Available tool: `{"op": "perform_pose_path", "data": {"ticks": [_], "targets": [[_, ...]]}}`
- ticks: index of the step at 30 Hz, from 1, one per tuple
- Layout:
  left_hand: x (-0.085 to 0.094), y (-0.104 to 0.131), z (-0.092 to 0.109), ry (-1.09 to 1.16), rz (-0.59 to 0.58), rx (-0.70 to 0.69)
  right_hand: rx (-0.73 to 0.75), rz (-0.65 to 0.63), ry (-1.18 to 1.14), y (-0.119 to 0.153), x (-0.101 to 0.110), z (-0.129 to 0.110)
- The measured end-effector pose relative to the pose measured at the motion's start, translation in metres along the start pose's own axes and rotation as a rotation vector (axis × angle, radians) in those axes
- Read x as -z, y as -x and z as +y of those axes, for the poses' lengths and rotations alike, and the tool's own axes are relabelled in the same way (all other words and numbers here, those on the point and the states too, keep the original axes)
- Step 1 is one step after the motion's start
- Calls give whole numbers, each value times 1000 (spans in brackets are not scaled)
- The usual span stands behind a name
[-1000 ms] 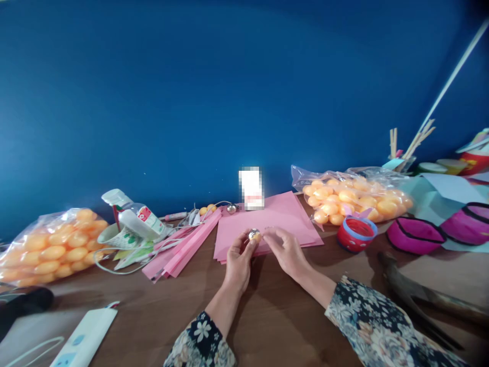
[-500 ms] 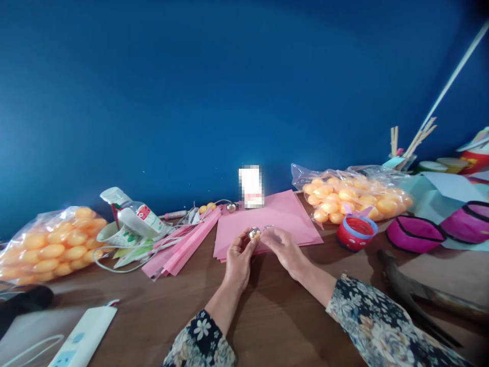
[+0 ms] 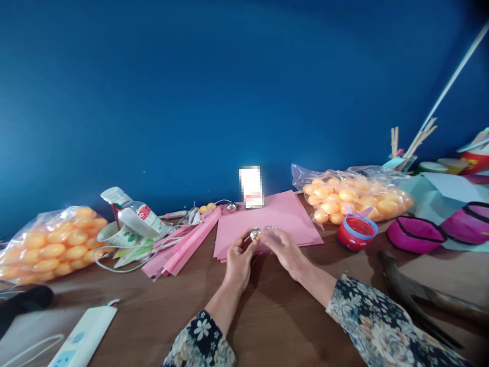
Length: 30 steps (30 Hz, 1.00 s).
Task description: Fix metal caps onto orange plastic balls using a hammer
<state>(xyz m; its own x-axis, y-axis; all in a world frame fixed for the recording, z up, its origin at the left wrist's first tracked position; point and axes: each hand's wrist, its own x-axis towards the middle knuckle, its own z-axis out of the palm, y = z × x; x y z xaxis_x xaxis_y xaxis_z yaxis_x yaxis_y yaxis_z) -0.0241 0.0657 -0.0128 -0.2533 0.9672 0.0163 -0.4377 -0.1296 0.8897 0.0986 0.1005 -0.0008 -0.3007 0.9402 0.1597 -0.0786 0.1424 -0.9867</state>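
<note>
Between the thumb and fingers of my left hand point(image 3: 240, 255) is a small shiny silver ball point(image 3: 255, 233). My right hand point(image 3: 284, 250) is close beside it, its thumb and fingers pinched together. A small glinting piece point(image 3: 269, 228) shows at my right fingertips, too small to name. Both hands are over the near edge of a stack of pink paper point(image 3: 263, 214). Another silver ball point(image 3: 231, 207) lies at the back, left of a bright, pixelated upright rectangle point(image 3: 252, 186).
Folded pink paper strips point(image 3: 191, 239) and a white cup point(image 3: 109, 233) lie left. Clear bags of orange balls point(image 3: 57, 244) point(image 3: 347, 196) flank the work area. A red tub point(image 3: 356, 234), magenta pouches point(image 3: 415, 234) and a hammer-like tool point(image 3: 428, 290) are right; a power strip point(image 3: 84, 339) is near left.
The silver ball has turned or shifted slightly in my left fingers. The glinting piece at my right fingertips shows a little more. Both hands stay in nearly the same place.
</note>
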Motion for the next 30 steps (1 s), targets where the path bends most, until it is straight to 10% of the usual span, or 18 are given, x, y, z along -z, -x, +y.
{"op": "perform_pose_path", "data": {"ticks": [30], "targets": [[0,-1,-1,-28,23,-27,-5,-6,8,-2,1,2]]}}
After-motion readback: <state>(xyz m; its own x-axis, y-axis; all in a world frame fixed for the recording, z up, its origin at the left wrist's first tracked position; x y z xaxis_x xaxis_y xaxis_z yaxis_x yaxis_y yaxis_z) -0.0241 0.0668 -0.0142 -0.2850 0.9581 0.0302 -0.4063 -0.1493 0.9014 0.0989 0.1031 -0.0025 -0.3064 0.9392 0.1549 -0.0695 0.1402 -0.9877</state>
